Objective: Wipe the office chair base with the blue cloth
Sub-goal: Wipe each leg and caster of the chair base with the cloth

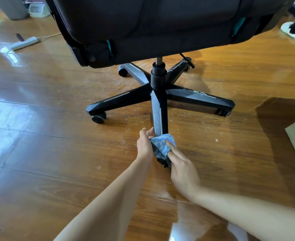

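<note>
Under blue cloth (162,144), chair base (159,108) tip

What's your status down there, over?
Left hand grips the near leg. Right hand holds cloth on its tip. Crumbs on floor, nothing blocking.

Nearest leg (159,112) out from the centre column (159,75): tip and caster buried under blue cloth (161,145) and my right hand (183,169). My left hand (144,145) beside it, fingertips unseen. Seat (160,23) above the column, cut by frame top.
</note>
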The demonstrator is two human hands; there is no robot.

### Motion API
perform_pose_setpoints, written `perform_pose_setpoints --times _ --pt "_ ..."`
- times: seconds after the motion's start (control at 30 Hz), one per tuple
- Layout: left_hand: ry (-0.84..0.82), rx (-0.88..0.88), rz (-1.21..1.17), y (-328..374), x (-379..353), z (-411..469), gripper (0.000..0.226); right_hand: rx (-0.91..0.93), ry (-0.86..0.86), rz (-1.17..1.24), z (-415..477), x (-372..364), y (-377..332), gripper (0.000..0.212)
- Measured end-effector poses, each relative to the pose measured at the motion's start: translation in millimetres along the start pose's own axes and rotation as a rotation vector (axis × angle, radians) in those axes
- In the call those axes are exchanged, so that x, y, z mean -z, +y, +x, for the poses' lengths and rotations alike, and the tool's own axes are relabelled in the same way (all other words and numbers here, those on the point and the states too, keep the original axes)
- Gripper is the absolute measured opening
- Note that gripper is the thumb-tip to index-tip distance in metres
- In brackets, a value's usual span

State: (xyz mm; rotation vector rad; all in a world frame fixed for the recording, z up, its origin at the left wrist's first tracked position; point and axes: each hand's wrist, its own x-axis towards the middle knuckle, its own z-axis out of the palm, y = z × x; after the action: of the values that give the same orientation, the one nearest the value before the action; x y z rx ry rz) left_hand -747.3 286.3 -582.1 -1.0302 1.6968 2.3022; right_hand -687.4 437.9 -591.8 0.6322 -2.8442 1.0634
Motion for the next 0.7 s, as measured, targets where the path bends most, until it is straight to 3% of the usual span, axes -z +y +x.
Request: perform_pose_setpoints --times 0.13,0.27,0.33,0.47,0.53,0.7 --pt "-0.027 -0.015 0.027 -1.8 2.3 1.5 0.057 -0.072 0.068 0.039 60.8 7.6 -2.2 0.025" --pt "-0.072 0.010 0.034 -3.5 10.2 2.6 0.062 -0.048 0.135 -0.044 102.4 11.7 -1.4 0.035" --pt "-0.083 0.023 0.018 -3.7 14.2 4.7 0.064 -0.022 0.084 -0.125 83.7 8.2 2.6 0.031" --pt "-0.058 0.035 0.024 -2.3 16.1 9.2 0.066 0.188 -0.047 -0.194 20.9 1.6 15.4 0.061" --pt "-0.023 0.050 0.017 -2.1 16.1 10.5 0.068 0.258 -0.084 -0.218 9.4 4.5 17.1 0.062" --pt "0.018 0.130 -0.059 -9.5 10.1 6.6 0.063 0.332 -0.180 -0.321 66.5 14.4 4.3 0.062"
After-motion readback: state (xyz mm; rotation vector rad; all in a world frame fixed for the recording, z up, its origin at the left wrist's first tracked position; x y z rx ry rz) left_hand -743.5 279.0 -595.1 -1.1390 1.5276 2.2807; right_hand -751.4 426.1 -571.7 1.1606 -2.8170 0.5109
